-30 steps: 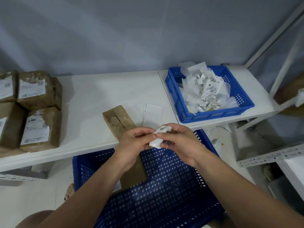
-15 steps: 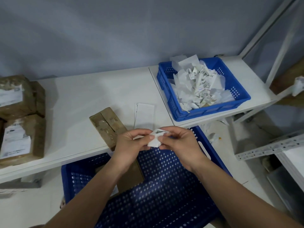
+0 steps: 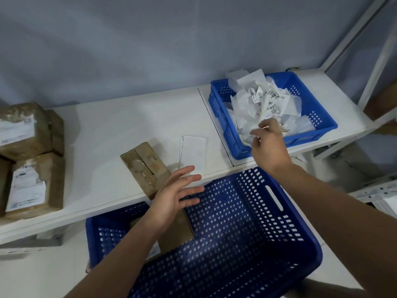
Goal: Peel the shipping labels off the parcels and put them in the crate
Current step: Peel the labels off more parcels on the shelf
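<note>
Now two hands (image 3: pixel 178 196) (image 3: pixel 268 145), two blue crates (image 3: pixel 237 147) (image 3: pixel 279 211)

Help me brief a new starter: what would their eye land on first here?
Probably the small blue crate at the right end of the shelf, heaped with crumpled white labels, with the right hand over its near side. Next, the big perforated crate below the shelf in front, the open left hand above it. Then the brown parcels stacked at far left, labels on.
</note>
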